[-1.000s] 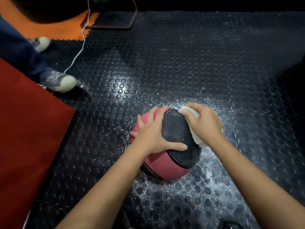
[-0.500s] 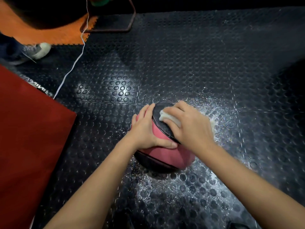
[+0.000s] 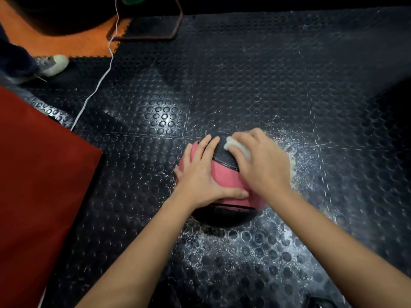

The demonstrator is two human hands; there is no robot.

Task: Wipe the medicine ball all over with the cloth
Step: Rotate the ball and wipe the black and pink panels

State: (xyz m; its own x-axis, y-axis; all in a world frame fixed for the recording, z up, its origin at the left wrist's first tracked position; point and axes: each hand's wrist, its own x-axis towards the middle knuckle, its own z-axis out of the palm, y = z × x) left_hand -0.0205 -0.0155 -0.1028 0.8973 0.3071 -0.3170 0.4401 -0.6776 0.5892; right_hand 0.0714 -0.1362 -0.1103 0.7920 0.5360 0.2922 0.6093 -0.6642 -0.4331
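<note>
Under my right hand [image 3: 264, 162] lies the cloth [image 3: 239, 147], a small pale one; my fingers curl over it and press it against the far top of the medicine ball [image 3: 224, 176]. A little of the cloth shows at my fingertips and a little more at the right side of my hand. My left hand [image 3: 201, 176] lies flat on the left side of the ball, fingers straight and spread toward the far side, the thumb pointing right across the pink panel. It holds nothing; it only steadies the ball.

The ball sits on the black studded floor [image 3: 266, 74], near the middle of the view. I judge that it is heavy and firm, so it will not run away easily, but it is round and can turn under a hard rub. Its grainy skin should give good grip, though white specks around it may be wet drops, and then it could be slippery. To reach the underside I think it is best to take it from both sides with the palms and roll it, not lift it with one hand.

I count one ball, one cloth and two hands. Farther out I see one red mat [image 3: 37, 185] at the left, one white cord [image 3: 97, 85] and one shoe [image 3: 53, 64] at the far left.
</note>
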